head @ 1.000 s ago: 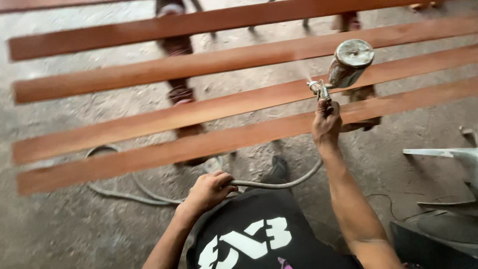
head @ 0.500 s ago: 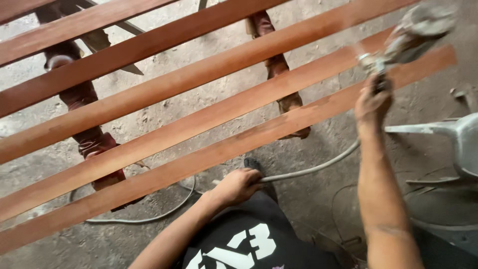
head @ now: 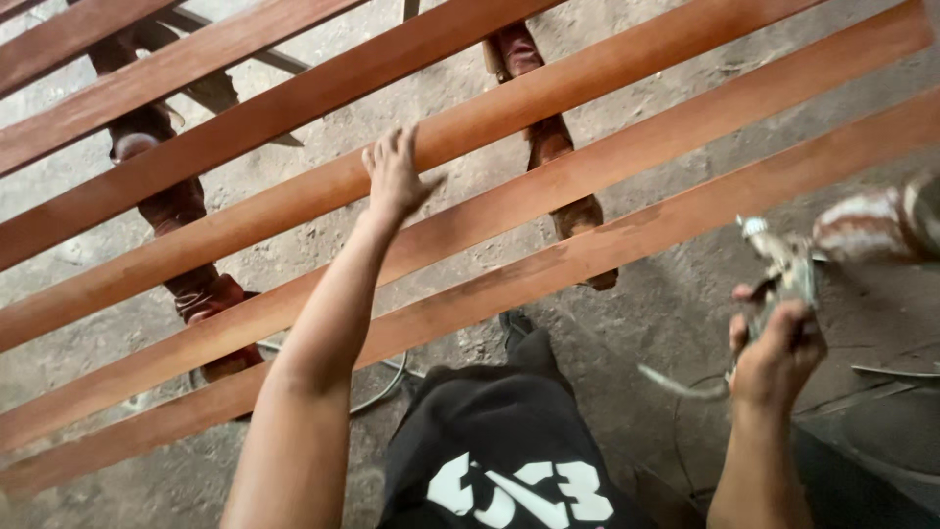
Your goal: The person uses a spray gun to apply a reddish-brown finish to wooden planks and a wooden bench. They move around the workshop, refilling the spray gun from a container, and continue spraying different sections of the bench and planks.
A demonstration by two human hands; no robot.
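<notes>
Fingers: spreading apart on the left hand (head: 394, 176), resting flat against a wooden slat (head: 294, 196); curling tight on the right hand (head: 778, 355), clamping the spray gun (head: 783, 279).
Slat: lying across trestles (head: 186, 255), probably long, stiff, maybe tacky-coated; gripping by edges.
Gun: likely top-heavy under its cup (head: 876, 223); gripping at handle.

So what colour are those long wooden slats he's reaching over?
The wooden slats are a reddish orange-brown, seen clearly in the head view.
</notes>
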